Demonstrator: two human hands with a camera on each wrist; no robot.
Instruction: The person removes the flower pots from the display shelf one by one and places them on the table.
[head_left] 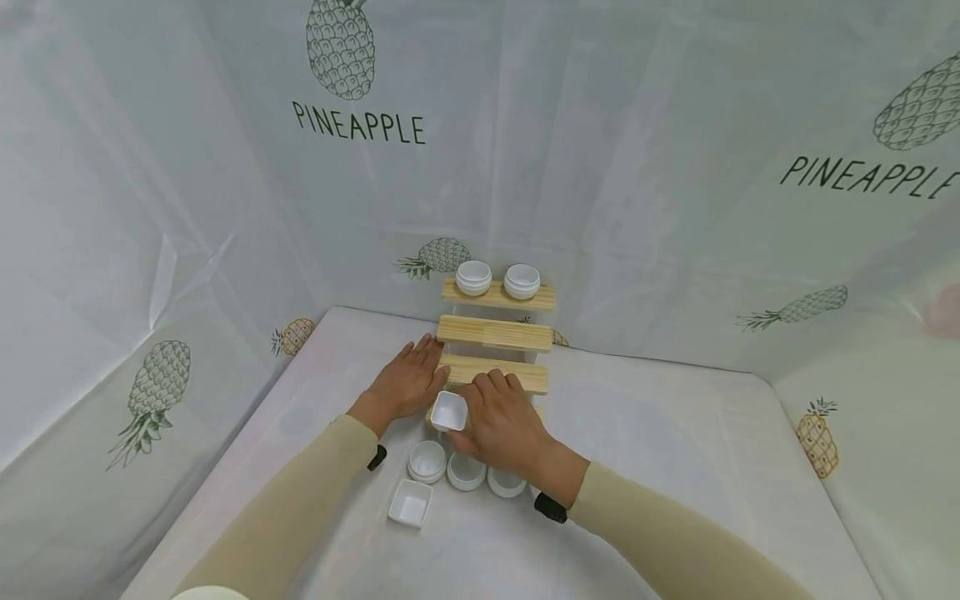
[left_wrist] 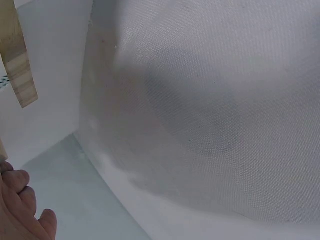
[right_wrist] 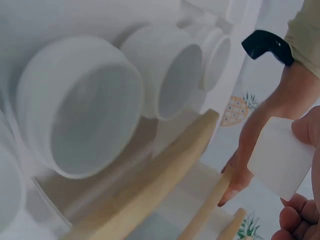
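Note:
My right hand pinches a small square white bowl over the lowest step of a wooden tiered rack. In the right wrist view the thumb and fingers lie at the edge of this square bowl. My left hand is at the rack's left side, its fingers stretched along the step ends. Two round white bowls, one at left and one at right, stand on the top step. My right hand hides part of the lowest step.
In front of the rack stand several round white bowls, partly behind my right arm. Another square bowl sits nearer me on the white tabletop. Pineapple-print sheeting rises behind and on both sides.

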